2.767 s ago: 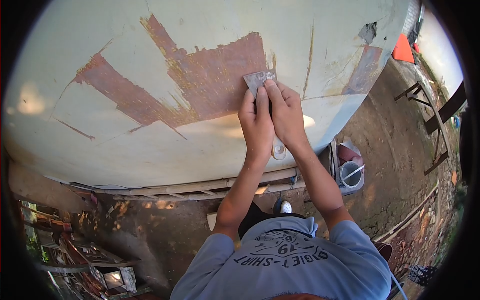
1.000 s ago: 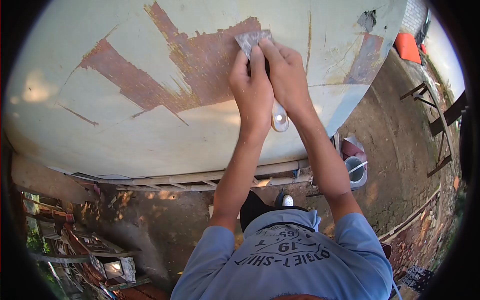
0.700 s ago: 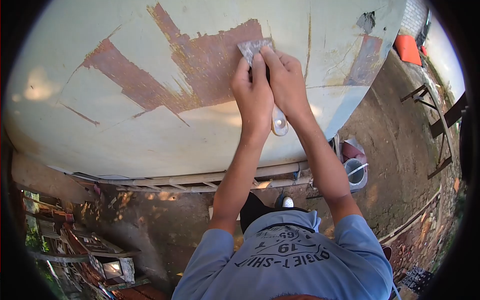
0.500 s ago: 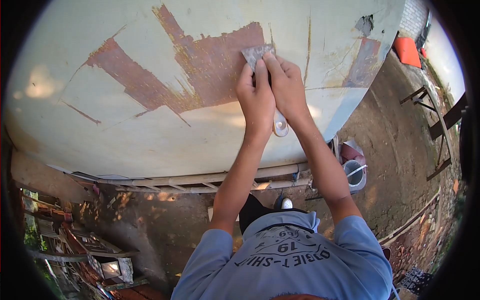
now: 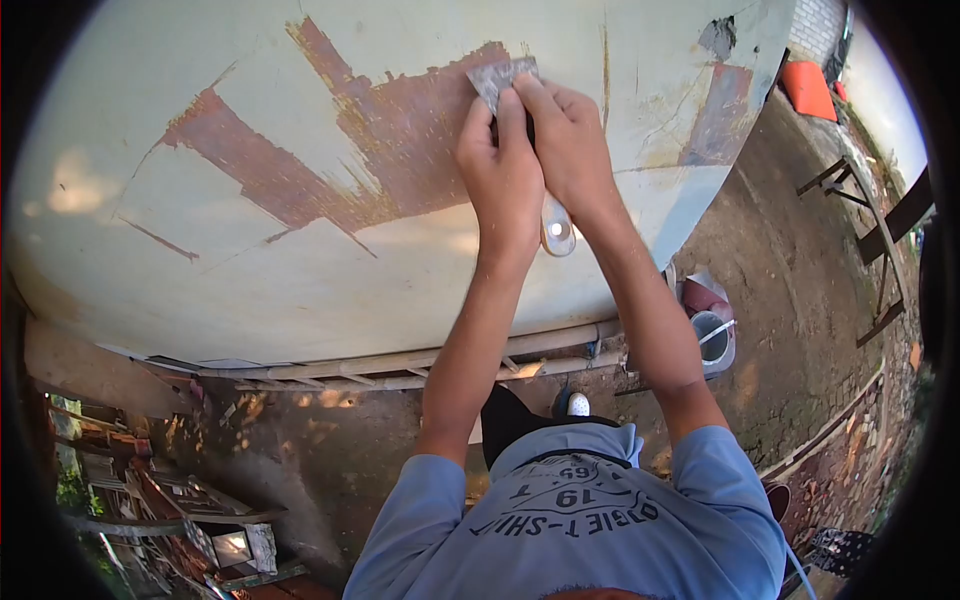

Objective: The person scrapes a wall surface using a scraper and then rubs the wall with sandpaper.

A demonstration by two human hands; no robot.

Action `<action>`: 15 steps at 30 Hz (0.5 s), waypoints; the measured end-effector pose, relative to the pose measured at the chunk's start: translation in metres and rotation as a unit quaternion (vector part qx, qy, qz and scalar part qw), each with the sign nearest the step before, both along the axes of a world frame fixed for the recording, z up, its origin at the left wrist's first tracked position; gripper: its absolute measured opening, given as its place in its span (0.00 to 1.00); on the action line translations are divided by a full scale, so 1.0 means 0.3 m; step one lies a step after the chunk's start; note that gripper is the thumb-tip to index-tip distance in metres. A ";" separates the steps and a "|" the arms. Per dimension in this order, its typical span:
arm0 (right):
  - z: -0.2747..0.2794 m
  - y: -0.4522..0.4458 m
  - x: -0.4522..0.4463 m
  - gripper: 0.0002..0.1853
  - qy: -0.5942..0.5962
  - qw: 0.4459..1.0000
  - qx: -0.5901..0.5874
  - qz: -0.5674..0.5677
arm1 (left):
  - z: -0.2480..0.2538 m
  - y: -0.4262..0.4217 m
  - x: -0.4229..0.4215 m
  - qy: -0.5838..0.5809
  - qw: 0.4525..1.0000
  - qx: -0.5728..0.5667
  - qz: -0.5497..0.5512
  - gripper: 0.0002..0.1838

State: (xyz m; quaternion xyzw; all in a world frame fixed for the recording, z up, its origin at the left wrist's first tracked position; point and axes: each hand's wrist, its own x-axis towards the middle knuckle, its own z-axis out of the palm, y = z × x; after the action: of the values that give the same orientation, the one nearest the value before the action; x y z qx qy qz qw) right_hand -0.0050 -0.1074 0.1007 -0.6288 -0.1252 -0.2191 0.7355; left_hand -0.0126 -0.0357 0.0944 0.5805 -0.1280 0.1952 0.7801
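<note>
Both my hands grip one putty knife (image 5: 558, 232), its pale handle end poking out below them. My left hand (image 5: 503, 170) wraps the handle from the left, fingers up near the blade. Beside it, my right hand (image 5: 572, 150) is closed round the tool from the right. The wide, worn metal blade lies against the pale wall (image 5: 300, 270), at the upper right edge of a reddish-brown patch (image 5: 420, 140) where the light paint is gone. Ragged yellowish edges border that patch. The palms and part of the handle are hidden.
Along the wall's foot runs a bamboo ladder-like frame (image 5: 400, 372). A grey bucket (image 5: 712, 338) with a stick stands right of my arm. Scrap wood (image 5: 160, 500) is piled at lower left. An orange object (image 5: 808, 90) and a curved frame (image 5: 878, 225) are at right.
My hands and the putty knife have moved up a little along the patch's upper right edge. The whole view has shifted slightly. Both hands keep their grip.
</note>
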 end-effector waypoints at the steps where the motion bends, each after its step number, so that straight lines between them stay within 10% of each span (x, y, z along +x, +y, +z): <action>1: -0.006 0.005 -0.013 0.22 0.009 1.000 -0.002 -0.001 | 0.026 0.010 -0.004 0.011 0.999 -0.004 -0.030 0.14; 15: -0.066 0.006 0.006 0.23 0.016 0.999 -0.014 -0.028 | -0.089 -0.028 0.014 -0.030 0.997 0.011 0.070 0.16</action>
State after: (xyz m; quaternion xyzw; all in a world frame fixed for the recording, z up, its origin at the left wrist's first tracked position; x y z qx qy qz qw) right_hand -0.0033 -0.1057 0.0809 -0.6458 -0.0986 -0.2279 0.7220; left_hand -0.0085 -0.0441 0.0676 0.5902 -0.1128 0.2653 0.7541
